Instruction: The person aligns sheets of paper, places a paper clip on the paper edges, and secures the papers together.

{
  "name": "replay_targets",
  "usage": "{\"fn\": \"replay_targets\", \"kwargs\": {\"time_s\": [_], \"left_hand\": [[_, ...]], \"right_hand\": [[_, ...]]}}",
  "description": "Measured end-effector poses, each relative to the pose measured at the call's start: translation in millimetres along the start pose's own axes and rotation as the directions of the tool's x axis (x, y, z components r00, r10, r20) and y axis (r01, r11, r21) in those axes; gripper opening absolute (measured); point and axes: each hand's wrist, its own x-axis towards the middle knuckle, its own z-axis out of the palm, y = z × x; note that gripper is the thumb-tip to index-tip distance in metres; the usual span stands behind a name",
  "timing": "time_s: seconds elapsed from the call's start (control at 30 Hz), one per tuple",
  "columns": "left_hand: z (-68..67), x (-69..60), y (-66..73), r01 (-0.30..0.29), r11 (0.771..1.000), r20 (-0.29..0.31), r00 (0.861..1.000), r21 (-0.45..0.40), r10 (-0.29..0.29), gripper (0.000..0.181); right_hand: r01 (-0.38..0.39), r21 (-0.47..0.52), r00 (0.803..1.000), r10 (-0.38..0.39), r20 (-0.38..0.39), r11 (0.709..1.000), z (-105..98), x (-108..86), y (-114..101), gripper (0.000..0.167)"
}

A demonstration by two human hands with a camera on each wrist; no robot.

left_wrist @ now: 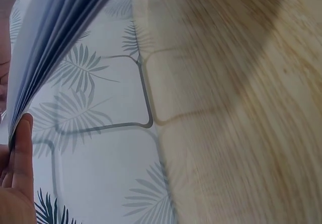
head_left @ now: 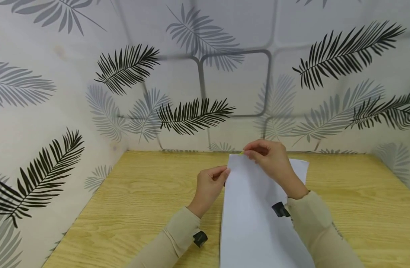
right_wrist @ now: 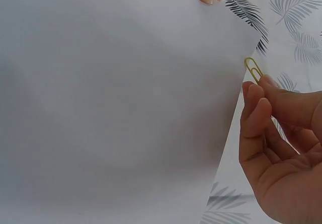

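A stack of white paper sheets [head_left: 248,216] is held up over the table; its layered edge [left_wrist: 55,38] shows in the left wrist view. My left hand [head_left: 210,186] pinches the stack's left edge near the top corner, thumb in front. Between thumb and fingertips my right hand [right_wrist: 287,143] pinches a yellow paper clip [right_wrist: 253,69], whose free end lies at the paper's top edge. In the head view the clip [head_left: 241,152] is a small yellow-green bit by the top left corner. Whether it grips any sheets, I cannot tell.
The wood-grain table [head_left: 141,193] extends on both sides of the paper. Behind it and at the left hangs a pale cloth [head_left: 178,85] with leaf prints. Dark wrist-camera mounts [head_left: 200,238] sit at both sleeves.
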Motion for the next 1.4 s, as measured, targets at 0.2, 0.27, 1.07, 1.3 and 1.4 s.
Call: {"fn": "replay_targets", "kwargs": {"time_s": [0.2, 0.27, 1.07, 1.3, 1.4], "left_hand": [[0.5, -1.1, -2.6, -0.050, 0.997, -0.007, 0.999, 0.058, 0.050, 0.016], [1.0, -1.9, -2.6, -0.067, 0.995, -0.012, 0.998, 0.074, 0.068, 0.016], [5.9, -7.1, 13.1, -0.122, 0.986, -0.032, 0.991, 0.113, 0.127, 0.013], [5.6, -12.3, 34.8, -0.120, 0.985, -0.027, 0.992, 0.125, 0.124, 0.013], [6.3, -12.5, 35.0, -0.123, 0.985, -0.029, 0.991, 0.120, 0.127, 0.013]], "right_hand": [[-0.007, -0.083, 0.999, 0.009, 0.033, 0.997, 0, 0.3, -3, 0.003], [-0.010, -0.091, 0.999, 0.014, 0.049, 0.996, 0, -0.1, -3, 0.004], [-0.013, -0.147, 0.994, 0.029, 0.106, 0.989, -2, 0.2, -4, 0.006], [-0.005, -0.180, 0.992, 0.027, 0.123, 0.984, -2, -1.4, -5, 0.005], [0.005, -0.206, 0.989, 0.025, 0.145, 0.979, -1, -2.5, -7, 0.005]]}}
